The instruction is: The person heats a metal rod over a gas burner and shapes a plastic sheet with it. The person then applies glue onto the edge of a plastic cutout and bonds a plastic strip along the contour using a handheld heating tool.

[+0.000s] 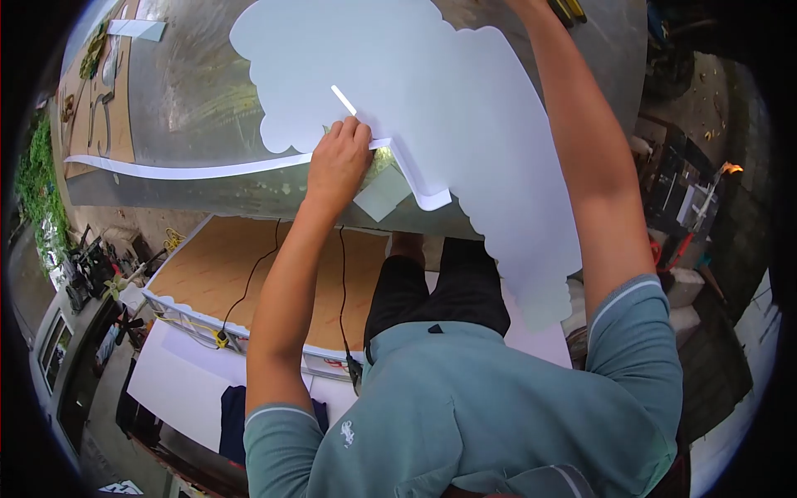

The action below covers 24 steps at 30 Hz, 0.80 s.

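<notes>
Leftmost, a thin white strip (191, 173) curved across the metallic-looking tabletop (187, 83) into the left hand (339, 158), fingers curled around it, then bent sharply rightward. Scallop-edged white sheet (398, 66) spread alongside; right hand out of frame, grip undeterminable.

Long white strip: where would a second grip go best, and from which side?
Probably the stretch of the long white strip to the left of the left hand, pinched across its narrow width from the person's side. That run curves gently and lies toward the near edge of the metal table, while the other end bends sharply close to the scalloped white sheet.
</notes>
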Each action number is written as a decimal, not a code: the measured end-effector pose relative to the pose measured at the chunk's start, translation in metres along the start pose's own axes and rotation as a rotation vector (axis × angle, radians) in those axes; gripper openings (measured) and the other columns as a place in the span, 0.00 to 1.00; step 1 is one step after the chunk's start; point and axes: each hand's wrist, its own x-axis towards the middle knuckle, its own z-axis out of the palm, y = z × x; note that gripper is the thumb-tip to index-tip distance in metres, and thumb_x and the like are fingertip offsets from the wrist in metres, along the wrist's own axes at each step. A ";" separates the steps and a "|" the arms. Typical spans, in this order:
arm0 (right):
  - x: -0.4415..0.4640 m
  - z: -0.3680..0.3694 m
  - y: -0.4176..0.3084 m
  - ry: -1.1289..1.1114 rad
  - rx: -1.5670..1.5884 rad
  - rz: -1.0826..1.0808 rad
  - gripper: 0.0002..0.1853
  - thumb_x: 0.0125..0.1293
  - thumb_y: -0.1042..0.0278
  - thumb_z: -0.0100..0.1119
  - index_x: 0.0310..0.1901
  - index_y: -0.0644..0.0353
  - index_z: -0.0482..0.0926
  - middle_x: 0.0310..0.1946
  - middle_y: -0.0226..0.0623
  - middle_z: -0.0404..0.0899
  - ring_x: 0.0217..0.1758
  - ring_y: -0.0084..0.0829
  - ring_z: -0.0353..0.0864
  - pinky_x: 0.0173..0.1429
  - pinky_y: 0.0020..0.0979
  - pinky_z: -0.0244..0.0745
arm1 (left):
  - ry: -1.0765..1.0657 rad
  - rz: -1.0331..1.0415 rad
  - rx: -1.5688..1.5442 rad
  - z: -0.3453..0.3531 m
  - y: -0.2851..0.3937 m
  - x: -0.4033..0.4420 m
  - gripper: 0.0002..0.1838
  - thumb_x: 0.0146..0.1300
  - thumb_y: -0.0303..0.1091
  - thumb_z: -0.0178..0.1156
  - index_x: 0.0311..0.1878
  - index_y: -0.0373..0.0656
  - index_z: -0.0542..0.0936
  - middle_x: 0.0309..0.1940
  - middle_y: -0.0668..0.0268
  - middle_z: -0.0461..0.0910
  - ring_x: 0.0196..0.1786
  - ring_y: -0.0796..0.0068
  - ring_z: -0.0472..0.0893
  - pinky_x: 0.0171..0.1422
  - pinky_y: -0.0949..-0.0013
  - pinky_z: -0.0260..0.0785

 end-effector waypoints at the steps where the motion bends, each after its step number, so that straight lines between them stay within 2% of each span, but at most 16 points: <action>1: -0.024 -0.017 -0.003 -0.018 0.065 -0.126 0.32 0.66 0.54 0.69 0.69 0.55 0.76 0.69 0.64 0.71 0.74 0.60 0.68 0.77 0.48 0.63 | 0.003 -0.006 0.001 0.000 0.000 0.000 0.11 0.56 0.26 0.65 0.40 0.41 0.73 0.40 0.61 0.75 0.45 0.60 0.78 0.47 0.58 0.74; 2: -0.054 -0.037 -0.009 -0.021 0.063 -0.113 0.32 0.66 0.54 0.69 0.69 0.55 0.76 0.69 0.64 0.71 0.74 0.60 0.68 0.77 0.48 0.63 | 0.005 -0.013 0.002 0.000 0.000 0.001 0.11 0.56 0.26 0.65 0.40 0.41 0.73 0.40 0.61 0.75 0.45 0.60 0.78 0.46 0.58 0.75; 4: -0.130 -0.087 -0.028 -0.176 0.159 -0.286 0.19 0.66 0.72 0.69 0.57 0.62 0.80 0.48 0.47 0.81 0.47 0.52 0.83 0.55 0.42 0.78 | -0.004 -0.009 0.001 0.001 0.000 0.000 0.11 0.55 0.26 0.65 0.40 0.41 0.74 0.40 0.61 0.75 0.45 0.60 0.78 0.46 0.58 0.75; 6: -0.191 -0.129 -0.043 -0.232 0.084 -0.273 0.20 0.67 0.74 0.69 0.60 0.61 0.81 0.48 0.46 0.82 0.46 0.44 0.85 0.56 0.39 0.79 | -0.007 -0.007 0.001 0.002 -0.001 0.001 0.11 0.55 0.25 0.65 0.40 0.41 0.74 0.39 0.61 0.75 0.44 0.60 0.78 0.46 0.58 0.75; 8: -0.245 -0.156 -0.048 -0.323 0.086 -0.182 0.21 0.65 0.75 0.69 0.60 0.62 0.79 0.46 0.47 0.80 0.49 0.52 0.82 0.54 0.44 0.77 | 0.010 -0.002 0.005 0.001 -0.001 0.001 0.11 0.55 0.25 0.65 0.40 0.41 0.74 0.39 0.61 0.75 0.44 0.60 0.78 0.47 0.59 0.75; 12: -0.314 -0.181 -0.054 -0.444 0.029 -0.063 0.22 0.64 0.77 0.68 0.60 0.62 0.80 0.47 0.43 0.78 0.51 0.47 0.79 0.54 0.43 0.77 | -0.005 -0.004 0.002 -0.002 0.001 0.001 0.11 0.56 0.25 0.66 0.41 0.41 0.75 0.40 0.61 0.75 0.45 0.60 0.78 0.48 0.59 0.76; 24: -0.337 -0.151 -0.060 -0.484 -0.007 -0.099 0.23 0.61 0.77 0.71 0.59 0.63 0.81 0.45 0.39 0.76 0.49 0.41 0.77 0.50 0.40 0.79 | -0.053 -0.042 0.012 0.000 0.002 0.002 0.12 0.57 0.27 0.68 0.42 0.42 0.75 0.42 0.62 0.76 0.46 0.59 0.79 0.47 0.57 0.76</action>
